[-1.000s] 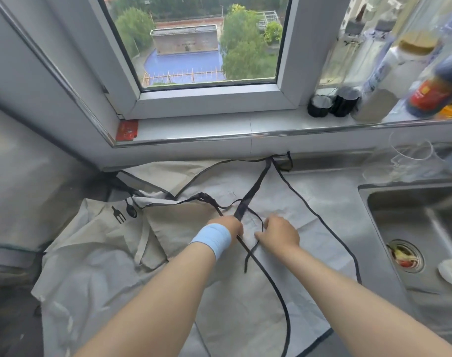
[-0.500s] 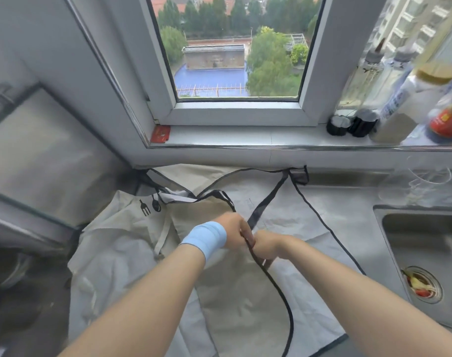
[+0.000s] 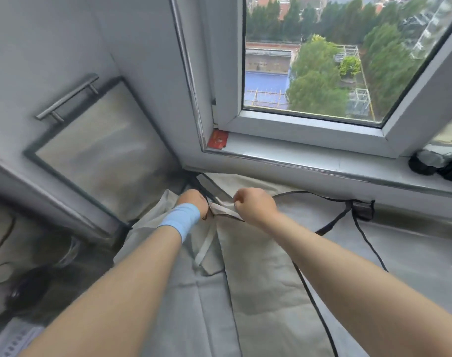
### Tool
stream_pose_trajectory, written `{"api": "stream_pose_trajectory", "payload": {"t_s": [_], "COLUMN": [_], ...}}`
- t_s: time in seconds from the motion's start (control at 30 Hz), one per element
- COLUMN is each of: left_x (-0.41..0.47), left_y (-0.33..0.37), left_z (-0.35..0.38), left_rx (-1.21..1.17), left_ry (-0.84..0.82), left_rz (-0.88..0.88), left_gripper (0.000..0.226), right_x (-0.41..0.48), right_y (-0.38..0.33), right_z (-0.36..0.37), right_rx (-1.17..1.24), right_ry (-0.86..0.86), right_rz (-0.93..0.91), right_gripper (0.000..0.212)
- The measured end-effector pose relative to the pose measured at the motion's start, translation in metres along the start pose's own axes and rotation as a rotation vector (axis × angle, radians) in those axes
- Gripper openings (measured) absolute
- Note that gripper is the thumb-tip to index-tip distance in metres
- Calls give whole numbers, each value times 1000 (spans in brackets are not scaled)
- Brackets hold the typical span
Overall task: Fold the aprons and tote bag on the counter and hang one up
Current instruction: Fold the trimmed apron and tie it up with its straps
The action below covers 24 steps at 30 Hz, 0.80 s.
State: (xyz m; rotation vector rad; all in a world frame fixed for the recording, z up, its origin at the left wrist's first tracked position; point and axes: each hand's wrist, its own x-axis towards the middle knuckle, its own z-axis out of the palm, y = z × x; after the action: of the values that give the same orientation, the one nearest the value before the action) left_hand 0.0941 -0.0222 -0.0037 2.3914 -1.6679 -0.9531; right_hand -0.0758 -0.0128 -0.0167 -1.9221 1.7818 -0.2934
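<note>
Far left: a cabinet door [image 3: 96, 140] with a bar handle [image 3: 68, 97]. My left grip [image 3: 192, 204], blue wristband [image 3: 179, 221] behind it, is curled closed at the back corner of the tabletop [image 3: 425, 235] on one end of a pale cloth band [image 3: 223, 208] — fingertips hidden. My right grip [image 3: 254, 206], just beside it, is fisted and pinches the band's other end. Beneath both, the beige aprons [image 3: 266, 292], black-trimmed and overlapping, lie spread on the tabletop below the window sill [image 3: 297, 155] — dark caps [image 3: 435, 164] at its far right.
</note>
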Motion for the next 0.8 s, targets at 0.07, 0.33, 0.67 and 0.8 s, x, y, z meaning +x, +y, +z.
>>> {"api": "stream_pose_trajectory", "payload": {"t_s": [0.07,0.33,0.67,0.8], "left_x": [21,61,59,48], "left_y": [-10,-5,12,20], "left_z": [-3,2,-10,-20], "left_rx": [-95,-492,-638,-464], "left_ry": [-49,-229,-279,-86], "left_rz": [-50,-314,-368,-137], "left_gripper": [21,21,21,13], "right_x": [24,91,101,77], "right_y": [-13,-15,-12,-11], "right_z": [13,36,-22,-23], "right_rx": [-42,-457,27,62], "right_ry": [35,58,333,460], "right_rz": [-53,-48,-1,-212], "right_gripper": [29,51,16,43]}}
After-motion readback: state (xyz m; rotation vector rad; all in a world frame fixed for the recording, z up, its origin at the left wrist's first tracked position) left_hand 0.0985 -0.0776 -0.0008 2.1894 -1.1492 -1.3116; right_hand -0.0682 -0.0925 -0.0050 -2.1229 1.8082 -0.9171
